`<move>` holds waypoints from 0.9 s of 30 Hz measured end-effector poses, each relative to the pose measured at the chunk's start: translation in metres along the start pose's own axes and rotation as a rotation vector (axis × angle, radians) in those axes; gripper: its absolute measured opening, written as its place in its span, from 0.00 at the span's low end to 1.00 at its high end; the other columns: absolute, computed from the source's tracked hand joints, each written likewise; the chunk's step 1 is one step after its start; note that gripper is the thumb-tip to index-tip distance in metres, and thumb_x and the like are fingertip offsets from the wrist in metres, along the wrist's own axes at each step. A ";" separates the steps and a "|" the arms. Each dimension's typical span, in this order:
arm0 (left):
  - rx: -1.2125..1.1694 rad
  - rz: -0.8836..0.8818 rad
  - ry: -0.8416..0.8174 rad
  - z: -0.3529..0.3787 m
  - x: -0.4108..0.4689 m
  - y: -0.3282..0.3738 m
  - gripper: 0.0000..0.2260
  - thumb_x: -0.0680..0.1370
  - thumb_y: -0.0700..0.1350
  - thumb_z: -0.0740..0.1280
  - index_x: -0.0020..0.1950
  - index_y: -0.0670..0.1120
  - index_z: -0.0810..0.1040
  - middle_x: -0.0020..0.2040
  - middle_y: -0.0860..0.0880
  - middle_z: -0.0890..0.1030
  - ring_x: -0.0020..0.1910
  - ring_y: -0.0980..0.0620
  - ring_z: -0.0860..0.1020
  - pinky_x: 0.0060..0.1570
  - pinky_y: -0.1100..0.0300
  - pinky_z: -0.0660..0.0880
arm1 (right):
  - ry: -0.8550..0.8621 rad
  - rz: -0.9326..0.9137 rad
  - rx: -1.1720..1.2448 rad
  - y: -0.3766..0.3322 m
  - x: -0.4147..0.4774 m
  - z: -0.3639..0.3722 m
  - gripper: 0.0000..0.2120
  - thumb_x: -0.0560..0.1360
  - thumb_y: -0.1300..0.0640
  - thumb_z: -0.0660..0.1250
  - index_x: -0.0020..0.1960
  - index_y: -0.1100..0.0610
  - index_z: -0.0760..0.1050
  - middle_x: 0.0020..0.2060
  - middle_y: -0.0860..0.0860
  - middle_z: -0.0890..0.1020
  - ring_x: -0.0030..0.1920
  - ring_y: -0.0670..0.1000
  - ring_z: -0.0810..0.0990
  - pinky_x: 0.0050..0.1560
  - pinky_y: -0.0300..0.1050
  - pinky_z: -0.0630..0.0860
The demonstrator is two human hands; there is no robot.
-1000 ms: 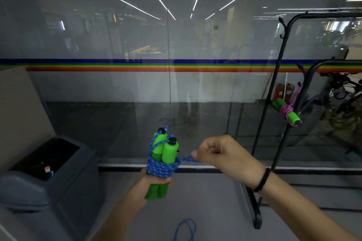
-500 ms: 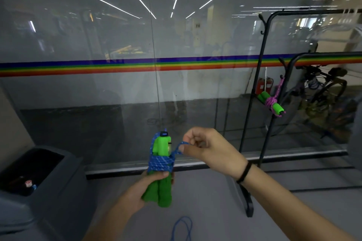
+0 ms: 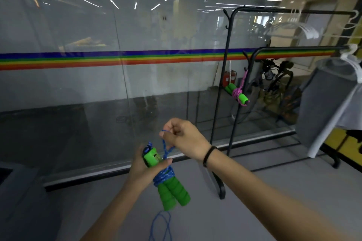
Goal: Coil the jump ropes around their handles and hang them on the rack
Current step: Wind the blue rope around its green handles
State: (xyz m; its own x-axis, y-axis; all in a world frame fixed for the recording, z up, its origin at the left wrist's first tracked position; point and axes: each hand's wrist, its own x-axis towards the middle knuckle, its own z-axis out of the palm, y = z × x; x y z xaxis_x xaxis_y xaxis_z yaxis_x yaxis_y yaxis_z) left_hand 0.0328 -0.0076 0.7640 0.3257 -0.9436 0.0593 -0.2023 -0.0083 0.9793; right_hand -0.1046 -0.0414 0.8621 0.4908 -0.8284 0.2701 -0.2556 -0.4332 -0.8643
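My left hand (image 3: 144, 168) grips the two green foam handles (image 3: 173, 191) of a jump rope, held side by side with blue rope (image 3: 163, 175) wound round their middle. My right hand (image 3: 184, 139) pinches a loop of that blue rope just above the handles. A second loop of blue rope (image 3: 160, 225) lies on the floor below. A black metal rack (image 3: 228, 88) stands to the right. A coiled jump rope with green handles and pink rope (image 3: 237, 95) hangs from its side hook.
A glass wall with a rainbow stripe (image 3: 117, 58) runs close in front. A grey bin (image 3: 11, 191) stands at the lower left. White hangers and a grey garment (image 3: 323, 111) hang on the rack's right side. Bicycles (image 3: 278, 82) show behind the glass.
My view has swung right, bringing more of the rack in. My right hand has lifted the rope loop higher, and my left hand has slid up to the handles' top ends.
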 end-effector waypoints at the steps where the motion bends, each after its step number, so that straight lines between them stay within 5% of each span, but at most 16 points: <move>1: 0.059 0.011 0.005 0.002 0.002 0.006 0.49 0.51 0.60 0.78 0.67 0.42 0.68 0.60 0.53 0.71 0.59 0.54 0.71 0.59 0.58 0.71 | 0.019 0.000 -0.020 0.003 0.001 -0.005 0.12 0.73 0.60 0.66 0.34 0.50 0.69 0.27 0.49 0.76 0.30 0.49 0.77 0.41 0.48 0.76; 2: 0.086 0.031 -0.008 0.005 0.004 0.013 0.50 0.52 0.59 0.79 0.71 0.47 0.65 0.64 0.56 0.67 0.63 0.57 0.67 0.65 0.56 0.67 | 0.033 -0.001 -0.041 0.008 0.004 -0.009 0.12 0.73 0.60 0.66 0.34 0.50 0.69 0.27 0.50 0.77 0.30 0.49 0.78 0.41 0.49 0.76; 4: 0.066 0.100 -0.074 0.014 0.013 0.026 0.33 0.61 0.51 0.80 0.63 0.55 0.73 0.61 0.58 0.72 0.63 0.59 0.68 0.65 0.56 0.64 | 0.055 0.006 -0.081 0.018 0.011 -0.017 0.12 0.73 0.60 0.66 0.34 0.49 0.69 0.28 0.49 0.77 0.31 0.50 0.78 0.42 0.50 0.77; 6: -0.019 0.123 -0.149 0.026 0.022 0.039 0.14 0.67 0.39 0.76 0.47 0.54 0.78 0.47 0.60 0.81 0.55 0.59 0.75 0.62 0.58 0.67 | 0.078 0.037 -0.108 0.032 0.020 -0.027 0.12 0.72 0.60 0.67 0.33 0.48 0.69 0.29 0.50 0.78 0.33 0.50 0.78 0.43 0.51 0.76; 8: -0.076 0.153 -0.198 0.039 0.039 0.048 0.10 0.69 0.33 0.72 0.40 0.47 0.79 0.34 0.58 0.84 0.41 0.61 0.80 0.52 0.64 0.74 | 0.100 0.081 -0.085 0.045 0.029 -0.040 0.12 0.72 0.61 0.67 0.33 0.49 0.69 0.30 0.52 0.78 0.32 0.52 0.78 0.42 0.51 0.77; 11: -0.063 0.176 -0.261 0.066 0.070 0.056 0.07 0.70 0.31 0.70 0.39 0.42 0.79 0.31 0.52 0.82 0.32 0.62 0.80 0.40 0.69 0.75 | 0.121 0.121 -0.013 0.065 0.043 -0.068 0.12 0.73 0.63 0.66 0.34 0.52 0.69 0.27 0.50 0.77 0.26 0.49 0.77 0.33 0.44 0.75; 17: -0.157 0.177 -0.289 0.147 0.136 0.072 0.06 0.74 0.29 0.64 0.42 0.38 0.74 0.32 0.48 0.80 0.27 0.60 0.80 0.32 0.68 0.76 | 0.220 0.134 -0.083 0.123 0.094 -0.140 0.07 0.67 0.52 0.68 0.31 0.47 0.72 0.30 0.54 0.79 0.30 0.51 0.76 0.40 0.55 0.74; 21: -0.172 0.219 -0.254 0.208 0.206 0.087 0.08 0.77 0.32 0.61 0.40 0.43 0.73 0.29 0.47 0.74 0.21 0.59 0.74 0.30 0.60 0.74 | 0.206 0.090 -0.097 0.161 0.142 -0.214 0.10 0.73 0.59 0.68 0.35 0.51 0.71 0.26 0.48 0.74 0.23 0.44 0.72 0.29 0.43 0.72; 27: -0.182 0.288 -0.240 0.293 0.312 0.133 0.07 0.78 0.36 0.62 0.41 0.44 0.75 0.29 0.49 0.71 0.21 0.62 0.67 0.26 0.66 0.66 | 0.161 0.095 -0.101 0.200 0.219 -0.320 0.07 0.74 0.61 0.66 0.38 0.55 0.70 0.25 0.50 0.75 0.24 0.49 0.77 0.29 0.45 0.74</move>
State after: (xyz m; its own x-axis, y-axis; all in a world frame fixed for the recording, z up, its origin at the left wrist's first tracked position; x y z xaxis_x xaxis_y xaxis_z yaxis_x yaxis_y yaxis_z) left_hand -0.1626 -0.4003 0.8561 0.0508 -0.9494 0.3100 -0.0798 0.3055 0.9488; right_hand -0.3152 -0.4232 0.8842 0.3230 -0.9096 0.2613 -0.3803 -0.3775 -0.8443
